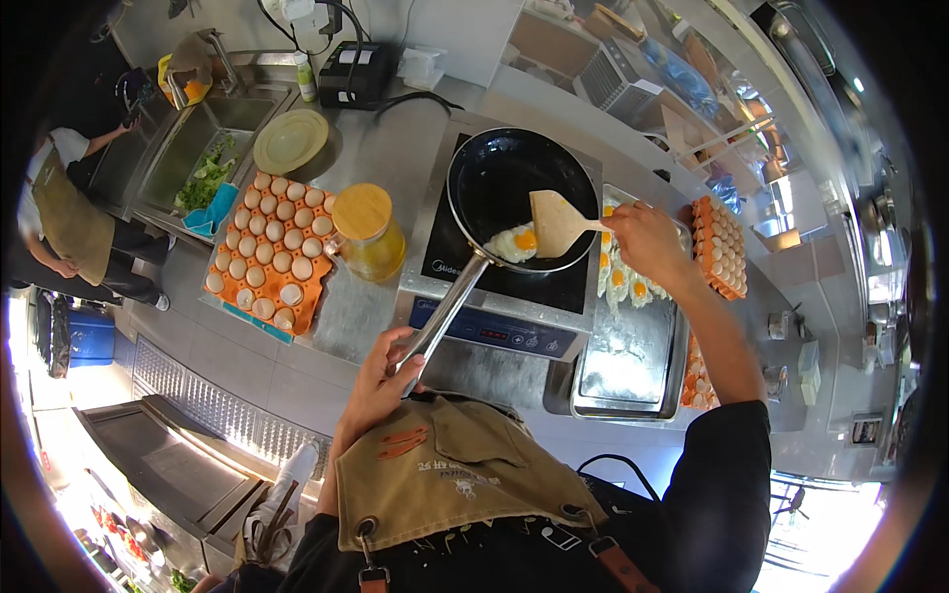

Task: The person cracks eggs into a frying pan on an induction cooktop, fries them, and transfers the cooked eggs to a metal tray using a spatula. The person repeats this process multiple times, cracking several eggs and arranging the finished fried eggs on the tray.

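Observation:
My left hand [385, 374] grips the metal handle of a black frying pan [511, 163], which sits tilted towards me over an induction cooker [437, 259]. In my right hand [646, 241] is a beige spatula [557, 224], its blade inside the pan against a fried egg [514, 243] with a bright yolk. The egg lies at the pan's near edge, by the handle joint. Right of the cooker, a metal tray [626, 374] holds several fried eggs [619, 278] at its far end, partly behind my right hand and forearm.
Left of the cooker stand a lidded glass jug of yellow oil [369, 237], an orange carton of eggs [270, 248] and stacked plates [291, 141]. A sink [248, 111] holds leafy greens [206, 178]. More egg cartons [718, 248] are at the right. Another person [70, 204] stands far left.

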`<state>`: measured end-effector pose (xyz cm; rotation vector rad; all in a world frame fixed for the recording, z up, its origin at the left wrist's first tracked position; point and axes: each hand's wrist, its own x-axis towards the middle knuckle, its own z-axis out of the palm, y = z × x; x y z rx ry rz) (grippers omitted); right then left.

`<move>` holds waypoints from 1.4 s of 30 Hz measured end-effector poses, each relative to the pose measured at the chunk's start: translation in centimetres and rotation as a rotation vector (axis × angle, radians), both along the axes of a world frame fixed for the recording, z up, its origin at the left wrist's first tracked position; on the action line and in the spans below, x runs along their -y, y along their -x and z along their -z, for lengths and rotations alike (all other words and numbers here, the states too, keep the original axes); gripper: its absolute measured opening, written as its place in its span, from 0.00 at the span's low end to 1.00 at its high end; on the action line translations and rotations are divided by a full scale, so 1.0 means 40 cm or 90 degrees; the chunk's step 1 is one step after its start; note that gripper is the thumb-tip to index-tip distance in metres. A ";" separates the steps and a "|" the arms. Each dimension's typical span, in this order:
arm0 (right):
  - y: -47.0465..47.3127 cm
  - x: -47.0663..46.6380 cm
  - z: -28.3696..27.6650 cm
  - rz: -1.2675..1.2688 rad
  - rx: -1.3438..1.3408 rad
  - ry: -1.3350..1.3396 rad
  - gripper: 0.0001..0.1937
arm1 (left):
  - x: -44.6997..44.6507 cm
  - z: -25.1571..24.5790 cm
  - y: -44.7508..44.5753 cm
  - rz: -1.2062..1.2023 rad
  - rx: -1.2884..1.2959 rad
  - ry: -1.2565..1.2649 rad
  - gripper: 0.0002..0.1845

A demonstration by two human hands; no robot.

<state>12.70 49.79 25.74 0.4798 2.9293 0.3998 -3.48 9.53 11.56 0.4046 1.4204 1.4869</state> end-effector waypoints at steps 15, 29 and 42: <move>0.001 0.010 0.049 0.256 -0.051 0.129 0.15 | -0.023 0.024 0.009 0.046 -0.001 -0.083 0.27; 0.140 -0.192 0.181 0.022 -0.102 0.428 0.14 | -0.035 0.005 0.036 0.101 -0.043 -0.044 0.27; 0.262 -0.205 0.272 0.001 -0.188 0.572 0.15 | -0.035 -0.001 0.043 0.121 -0.007 -0.017 0.27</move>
